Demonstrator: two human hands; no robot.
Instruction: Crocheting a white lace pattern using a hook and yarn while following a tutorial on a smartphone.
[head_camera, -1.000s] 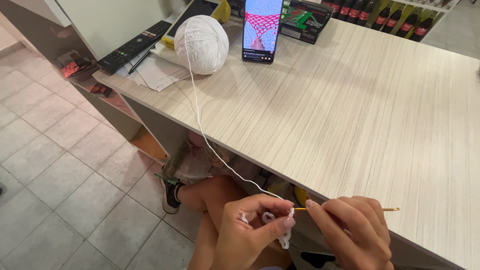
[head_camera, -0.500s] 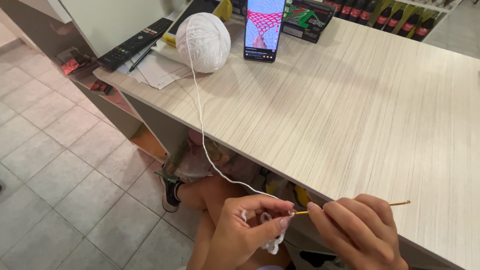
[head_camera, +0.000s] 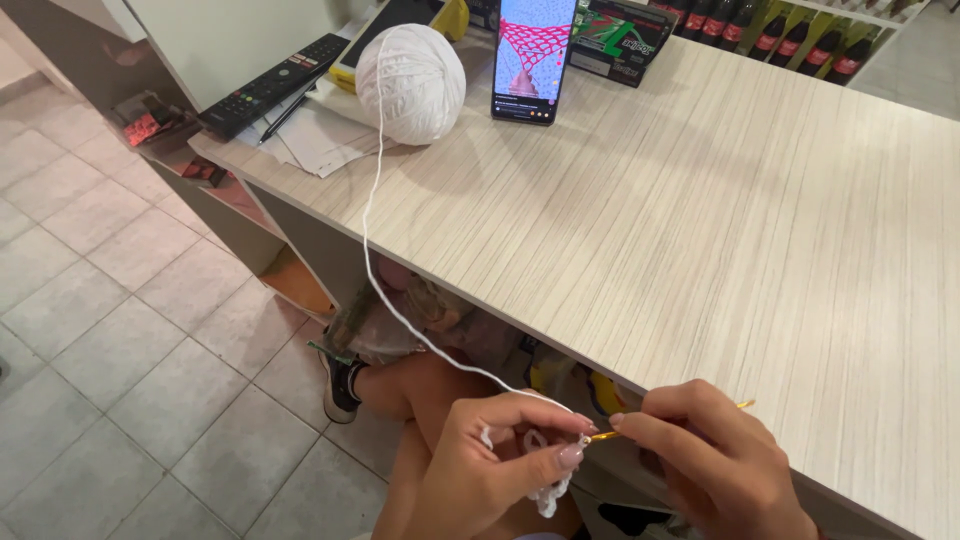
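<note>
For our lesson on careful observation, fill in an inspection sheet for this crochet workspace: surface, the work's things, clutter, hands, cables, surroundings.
Surface: pale wood-grain counter, its near part bare.
Work's things: white yarn ball on the counter; its strand hangs over the edge to a small white crochet piece; yellow crochet hook.
Clutter: upright phone showing red netting, black remote, papers, a dark box.
Hands: left hand pinches the piece; right hand grips the hook.
Cables: nothing seen.
Surroundings: grey tiled floor, open shelves at left, dark bottles behind the counter.
</note>
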